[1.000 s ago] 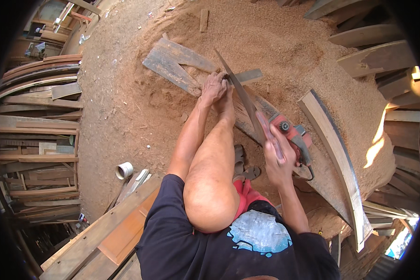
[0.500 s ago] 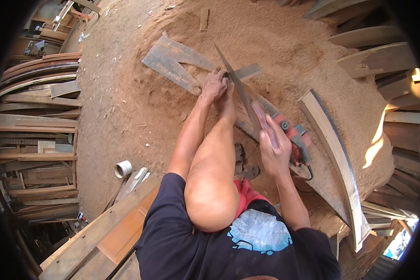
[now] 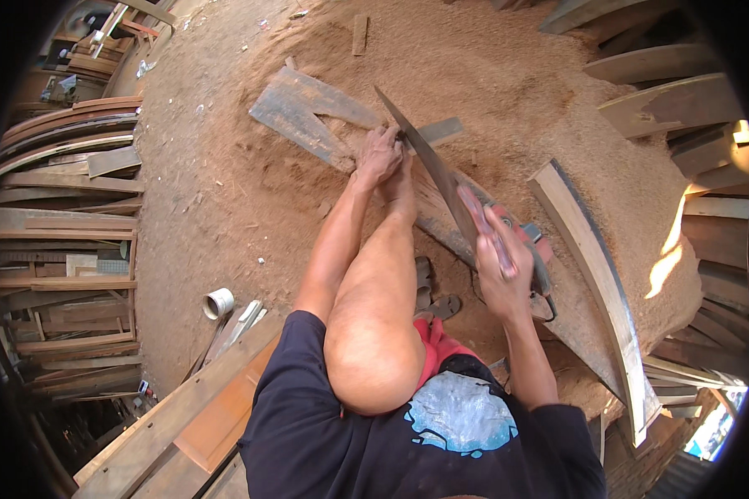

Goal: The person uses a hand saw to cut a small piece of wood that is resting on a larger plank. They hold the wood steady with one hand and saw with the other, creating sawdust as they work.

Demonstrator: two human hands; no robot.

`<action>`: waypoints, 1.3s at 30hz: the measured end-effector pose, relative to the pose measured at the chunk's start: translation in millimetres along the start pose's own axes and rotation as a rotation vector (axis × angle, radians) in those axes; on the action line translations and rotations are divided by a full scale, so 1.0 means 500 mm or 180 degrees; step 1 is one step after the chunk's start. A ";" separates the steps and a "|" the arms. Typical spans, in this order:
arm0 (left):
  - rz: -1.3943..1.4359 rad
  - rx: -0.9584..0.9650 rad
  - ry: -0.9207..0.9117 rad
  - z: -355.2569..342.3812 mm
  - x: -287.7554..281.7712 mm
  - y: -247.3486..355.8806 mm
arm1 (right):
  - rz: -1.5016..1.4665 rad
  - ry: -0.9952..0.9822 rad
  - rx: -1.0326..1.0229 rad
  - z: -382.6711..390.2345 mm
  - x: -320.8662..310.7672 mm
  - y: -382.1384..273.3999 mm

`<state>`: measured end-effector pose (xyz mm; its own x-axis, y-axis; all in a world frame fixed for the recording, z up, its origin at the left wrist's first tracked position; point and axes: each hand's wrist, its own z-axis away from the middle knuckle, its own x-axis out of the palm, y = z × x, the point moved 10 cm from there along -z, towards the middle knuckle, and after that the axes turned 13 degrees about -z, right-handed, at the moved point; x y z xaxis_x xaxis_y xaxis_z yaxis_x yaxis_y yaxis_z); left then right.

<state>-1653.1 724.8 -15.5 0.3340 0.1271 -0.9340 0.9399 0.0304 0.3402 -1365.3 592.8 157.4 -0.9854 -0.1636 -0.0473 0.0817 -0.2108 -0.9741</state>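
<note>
My right hand (image 3: 506, 264) is wrapped round the reddish handle of a handsaw (image 3: 431, 162). The long blade points away to the far left and crosses a narrow wooden strip (image 3: 441, 130) just right of my left hand. My left hand (image 3: 379, 156) has its fingers curled down on the wood beside my bare foot (image 3: 401, 193), and what lies under the fingers is mostly hidden. Beyond that hand, a grey forked board (image 3: 295, 112) lies on the sawdust. A red power tool (image 3: 534, 249) rests on a long plank, partly behind my right hand.
To the right, a curved timber (image 3: 591, 249) lies across the plank. A pair of sandals (image 3: 431, 295) sits below my leg. At left are a white cup-like container (image 3: 219, 303) and stacked boards (image 3: 66, 283). More curved pieces (image 3: 674, 104) lean at the far right.
My right hand and the saw have moved slightly back toward me and to the right, the blade sliding along beside my left hand. My left hand and foot stay in place on the wood.
</note>
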 end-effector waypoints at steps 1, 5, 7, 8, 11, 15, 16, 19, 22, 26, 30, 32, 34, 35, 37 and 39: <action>-0.0021 -0.0014 -0.0069 0.002 0.004 0.000 | -0.0069 -0.0016 0.0062 -0.023 0.011 0.007; -0.0100 -0.0033 -0.0108 -0.003 0.009 -0.007 | -0.0159 -0.0030 -0.0013 -0.023 0.010 0.024; -0.0102 -0.0049 -0.0088 0.003 0.010 -0.005 | -0.0012 -0.0037 -0.0074 0.050 -0.030 0.030; -0.0097 -0.0056 -0.0086 0.004 0.006 0.000 | 0.0103 -0.0052 -0.0070 0.100 -0.058 0.031; -0.0053 0.0054 0.0074 0.000 -0.005 0.001 | 0.0397 -0.0138 -0.0594 0.110 -0.060 -0.025; -0.0029 0.0132 -0.0181 -0.011 0.019 -0.007 | 0.0349 -0.0071 -0.0598 -0.035 0.031 -0.010; 0.0009 0.0162 -0.0149 -0.008 0.016 -0.014 | 0.0227 -0.0119 -0.0459 -0.060 0.039 0.000; 0.0044 0.0044 -0.0530 -0.040 0.009 -0.040 | -0.0114 -0.0179 -0.0155 -0.098 0.046 0.024; -0.0329 -0.0170 -0.1005 -0.158 -0.088 0.016 | -0.0210 -0.0099 -0.0108 -0.090 0.020 0.037; -0.1337 0.0888 -0.1293 -0.260 -0.113 0.154 | -0.0351 -0.0182 -0.0289 -0.083 0.023 0.008; -0.2182 0.1154 -0.2685 -0.248 0.092 0.178 | -0.0070 -0.0182 -0.0419 -0.077 0.043 -0.020; -0.2104 0.1139 -0.2708 -0.223 0.141 0.178 | -0.0035 -0.0204 -0.0469 -0.075 0.041 -0.023; -0.2025 0.1066 -0.2853 -0.222 0.162 0.178 | -0.0035 -0.0198 -0.0573 -0.065 0.030 -0.025; -0.2007 0.1001 -0.2890 -0.231 0.154 0.179 | -0.0009 -0.0205 -0.0402 -0.051 0.013 -0.031; -0.2066 0.1090 -0.2909 -0.230 0.145 0.185 | 0.0361 -0.0223 -0.0515 0.013 -0.036 -0.047; -0.2020 0.1234 -0.2819 -0.229 0.143 0.192 | 0.0127 -0.0240 -0.0495 0.077 -0.078 -0.046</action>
<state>-1547.3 850.1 -37.1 -0.4171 -0.5462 -0.7264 0.8642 -0.4859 -0.1308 -1323.0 567.0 190.0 -0.9674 -0.2419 -0.0756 0.0908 -0.0521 -0.9945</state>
